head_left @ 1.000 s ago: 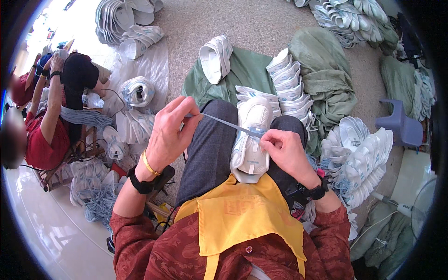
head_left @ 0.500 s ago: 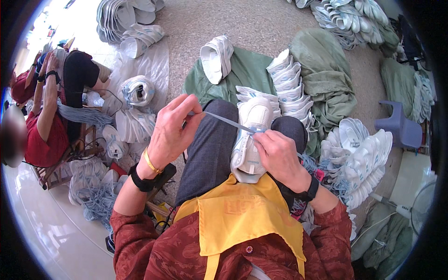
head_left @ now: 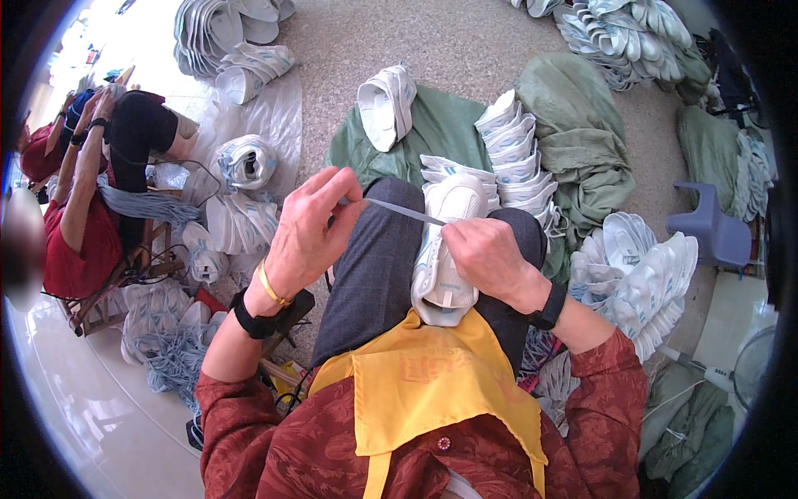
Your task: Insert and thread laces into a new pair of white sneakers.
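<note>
A flat grey-blue shoelace point(head_left: 403, 210) is stretched between my two hands above my lap. My left hand point(head_left: 320, 212) pinches one part of it, level with my left knee. Over the right side of a white shoe upper point(head_left: 451, 195), my right hand point(head_left: 492, 259) grips the lace between thumb and fingers. The upper rests between my thighs, its toe pointing away and its heel opening against my yellow apron point(head_left: 432, 374). My right hand hides part of the upper's lacing area.
Nested white uppers point(head_left: 519, 158) stand ahead on green cloth point(head_left: 440, 125). More uppers point(head_left: 640, 274) are heaped at my right, near a blue-grey stool point(head_left: 711, 224). At left lie bundled laces point(head_left: 179, 366), and a co-worker in a red shirt point(head_left: 79, 249) sits there.
My right hand has shifted slightly left and up along the lace, and the right forearm has swung outward. My left hand stays nearly still, with the lace taut.
</note>
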Demonstrator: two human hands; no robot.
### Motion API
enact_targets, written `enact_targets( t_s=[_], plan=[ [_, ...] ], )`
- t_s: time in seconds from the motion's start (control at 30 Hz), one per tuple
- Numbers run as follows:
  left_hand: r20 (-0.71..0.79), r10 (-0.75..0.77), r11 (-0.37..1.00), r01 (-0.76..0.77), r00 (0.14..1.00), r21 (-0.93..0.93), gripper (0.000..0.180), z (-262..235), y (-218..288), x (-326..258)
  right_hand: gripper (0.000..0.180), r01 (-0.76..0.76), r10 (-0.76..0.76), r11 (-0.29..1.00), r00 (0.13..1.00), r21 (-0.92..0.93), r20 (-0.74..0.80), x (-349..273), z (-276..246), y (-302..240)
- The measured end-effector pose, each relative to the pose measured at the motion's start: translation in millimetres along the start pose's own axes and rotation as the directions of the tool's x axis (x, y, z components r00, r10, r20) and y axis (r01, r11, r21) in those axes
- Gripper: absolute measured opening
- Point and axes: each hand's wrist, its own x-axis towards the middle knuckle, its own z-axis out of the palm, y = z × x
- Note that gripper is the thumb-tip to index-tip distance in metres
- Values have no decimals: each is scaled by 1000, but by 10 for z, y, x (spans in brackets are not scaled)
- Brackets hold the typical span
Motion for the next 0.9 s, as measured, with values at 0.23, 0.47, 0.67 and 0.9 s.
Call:
enact_targets(
  t_s=[0.23, 0.47, 0.67, 0.9],
  plan=[
    [216, -50, 999, 51, 975, -1, 12, -132, -119, -350, 13, 32, -22, 997, 991, 74, -129, -203, -22, -6],
    [331, -14, 1000, 14, 943, 2, 14, 62, -254, -808, 18, -14, 18, 999, 995, 33, -102, -424, -127, -64],
    [287, 4, 1000, -4, 958, 0, 13, 105, -234, -892, 19, -69, 74, 996, 994, 54, -86, -506, -184, -70],
    [285, -70, 996, 81, 956, -29, 23, 146, -106, -770, 20, -96, 106, 991, 989, 97, -100, -518, -160, -85]
  ],
)
